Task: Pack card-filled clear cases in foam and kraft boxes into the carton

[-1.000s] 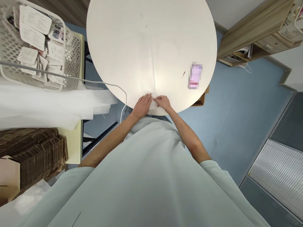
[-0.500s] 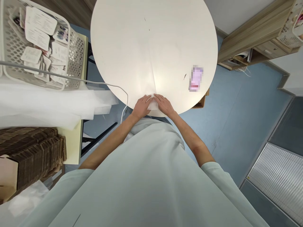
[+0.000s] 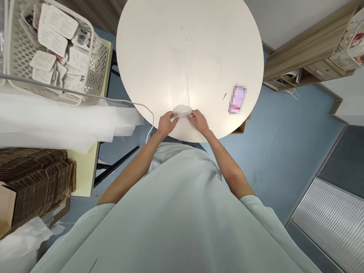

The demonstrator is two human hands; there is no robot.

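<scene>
Between my hands is a small white roll of thin, translucent foam sheet (image 3: pixel 182 110), near the front edge of the round white table (image 3: pixel 150 45). From the roll, a flat strip of the same pale sheet seems to run away across the tabletop; its faint right edge shows. My left hand (image 3: pixel 167 123) grips the roll's left end, thumb on the near side. At the right end, my right hand (image 3: pixel 199 121) pinches it the same way. What the roll contains, if anything, is hidden.
A pixelated pink-purple object (image 3: pixel 237 99) lies at the table's right. A grey cable (image 3: pixel 125 100) crosses on the left. Beyond it are a perforated basket (image 3: pixel 96 70) of cards, stacked white foam sheets (image 3: pixel 57 121) and folded cardboard (image 3: pixel 42 182). A wooden cabinet (image 3: pixel 309 45) stands right.
My hands, earlier flat over the sheet's near end, have moved slightly forward and apart. They now hold a rolled bundle by its ends. The view has shifted slightly.
</scene>
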